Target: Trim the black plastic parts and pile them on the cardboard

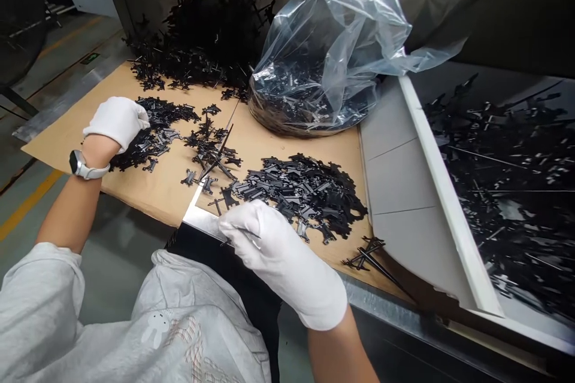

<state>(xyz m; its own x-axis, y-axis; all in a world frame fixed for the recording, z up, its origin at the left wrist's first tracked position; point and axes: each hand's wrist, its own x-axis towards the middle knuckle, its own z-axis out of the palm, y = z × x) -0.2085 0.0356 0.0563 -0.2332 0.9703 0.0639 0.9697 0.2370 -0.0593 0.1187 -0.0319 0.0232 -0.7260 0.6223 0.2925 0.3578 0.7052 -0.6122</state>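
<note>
My left hand [117,121], in a white glove, is closed at the edge of a pile of small black plastic parts [155,139]; what its curled fingers hold, if anything, is hidden. Over the table's front edge, my right hand [278,254], also gloved in white, pinches a small dark part [226,242], mostly covered by the fingers. Just beyond it spreads a larger heap of flat black parts [305,188]. Between the two piles lie black parts still joined to thin sprues [211,152].
A clear plastic bag [314,87] full of black parts stands at the back, beside a dark heap of sprues [202,42]. To the right is a white-edged cardboard divider [404,173], with more black pieces [516,179] beyond it. One loose sprue [371,254] lies near the front edge.
</note>
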